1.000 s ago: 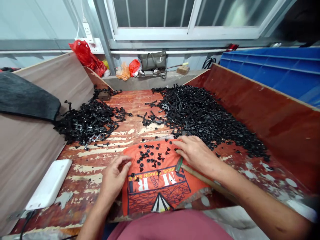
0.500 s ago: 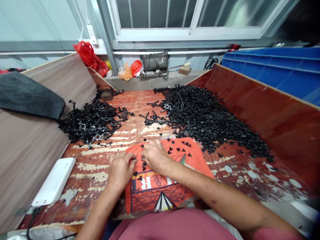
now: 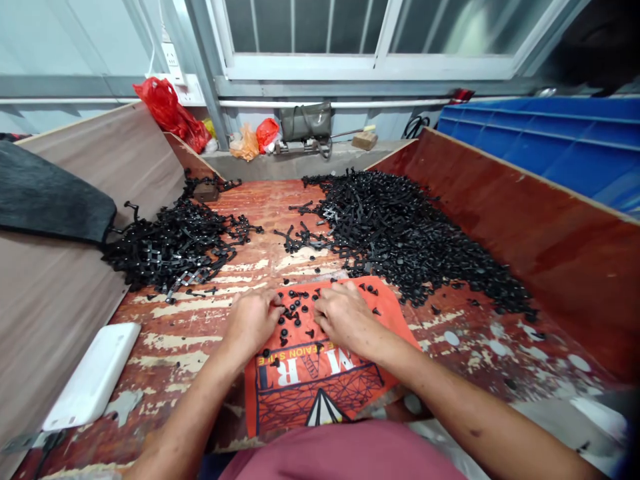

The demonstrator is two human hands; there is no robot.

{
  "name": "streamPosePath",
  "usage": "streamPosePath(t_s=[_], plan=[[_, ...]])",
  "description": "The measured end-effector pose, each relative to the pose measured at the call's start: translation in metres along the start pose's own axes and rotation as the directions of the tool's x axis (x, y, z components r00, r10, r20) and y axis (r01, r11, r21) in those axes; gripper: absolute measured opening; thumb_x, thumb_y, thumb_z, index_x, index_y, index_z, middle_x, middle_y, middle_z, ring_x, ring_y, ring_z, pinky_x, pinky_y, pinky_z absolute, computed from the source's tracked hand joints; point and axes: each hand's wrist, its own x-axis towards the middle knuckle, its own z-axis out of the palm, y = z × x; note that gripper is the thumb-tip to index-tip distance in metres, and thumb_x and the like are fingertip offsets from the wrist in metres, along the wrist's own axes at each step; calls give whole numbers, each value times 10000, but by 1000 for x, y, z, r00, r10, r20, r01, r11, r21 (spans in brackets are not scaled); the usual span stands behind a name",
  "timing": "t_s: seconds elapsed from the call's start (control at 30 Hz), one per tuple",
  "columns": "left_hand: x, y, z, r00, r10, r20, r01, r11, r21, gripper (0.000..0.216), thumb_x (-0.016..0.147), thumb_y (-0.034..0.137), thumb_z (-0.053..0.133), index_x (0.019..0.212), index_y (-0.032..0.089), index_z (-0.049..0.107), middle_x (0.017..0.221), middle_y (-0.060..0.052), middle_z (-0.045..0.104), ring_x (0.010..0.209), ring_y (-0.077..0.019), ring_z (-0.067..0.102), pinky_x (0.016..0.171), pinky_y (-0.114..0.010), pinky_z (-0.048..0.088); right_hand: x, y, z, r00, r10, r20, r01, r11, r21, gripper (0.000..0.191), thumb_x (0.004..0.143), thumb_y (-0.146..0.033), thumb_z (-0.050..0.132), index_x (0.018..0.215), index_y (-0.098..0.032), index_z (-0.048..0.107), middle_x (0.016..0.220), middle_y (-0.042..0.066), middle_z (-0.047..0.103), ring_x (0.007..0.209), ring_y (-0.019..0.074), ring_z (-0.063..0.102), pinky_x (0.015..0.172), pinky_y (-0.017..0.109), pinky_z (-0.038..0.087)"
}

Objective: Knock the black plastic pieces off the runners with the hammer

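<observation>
Several small black pieces with round heads and short stems (image 3: 297, 323) lie scattered on an orange printed cloth (image 3: 325, 373) in front of me. At the left edge of the scatter is my left hand (image 3: 255, 319), thumb and fingers pinched together beside the pieces. My right hand (image 3: 346, 312) rests on the cloth to their right with its fingers curled inward. Whatever sits between the fingertips of either hand is too small or hidden to make out. A few more pieces (image 3: 373, 290) lie beyond my right hand.
A large heap of black parts (image 3: 400, 233) spreads at the back right, a smaller heap of linked black strips (image 3: 175, 247) at the left. Wooden boards (image 3: 525, 233) wall both sides. A white slab-shaped device (image 3: 93, 377) lies left; a blue crate (image 3: 540, 147) stands right.
My right hand has moved to the right, away from the left one, and more black pieces show between them. The green-tipped object beside my right forearm is now out of sight.
</observation>
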Motion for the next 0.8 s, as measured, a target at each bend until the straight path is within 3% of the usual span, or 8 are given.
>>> streamPosePath(t_s=[0.2, 0.37, 0.57, 0.8], plan=[[-1, 3, -8, 998, -62, 31, 55, 978, 200, 222, 903, 278, 485, 859, 217, 694, 871, -77, 745, 857, -266, 665, 764, -370, 394, 12, -8, -4, 998, -56, -34, 55, 998, -22, 169, 924, -203, 586, 804, -200, 704, 824, 48, 673, 861, 218, 521, 828, 378, 269], [-5, 7, -18, 999, 21, 32, -31, 942, 333, 270, 908, 224, 436, 797, 194, 680, 869, -91, 719, 878, -281, 646, 792, -412, 363, 24, -21, 6, 990, -122, -66, 121, 992, -26, 162, 932, -206, 577, 820, -192, 693, 860, 53, 658, 898, 223, 486, 827, 378, 267], [-6, 16, -20, 998, 25, 52, -38, 964, 262, 238, 908, 254, 472, 886, 223, 707, 921, -77, 726, 893, -275, 641, 800, -413, 355, 19, -10, 8, 993, -82, -88, 81, 997, -21, 170, 916, -211, 589, 783, -205, 696, 850, 48, 636, 893, 224, 468, 795, 376, 258], [-5, 28, -7, 998, 19, 66, -36, 964, 265, 279, 902, 349, 511, 785, 214, 726, 887, -100, 710, 912, -292, 622, 810, -434, 336, 12, -1, 1, 996, -38, -86, 37, 999, -20, 154, 875, -175, 634, 731, -187, 687, 805, 58, 617, 887, 231, 464, 808, 380, 259]])
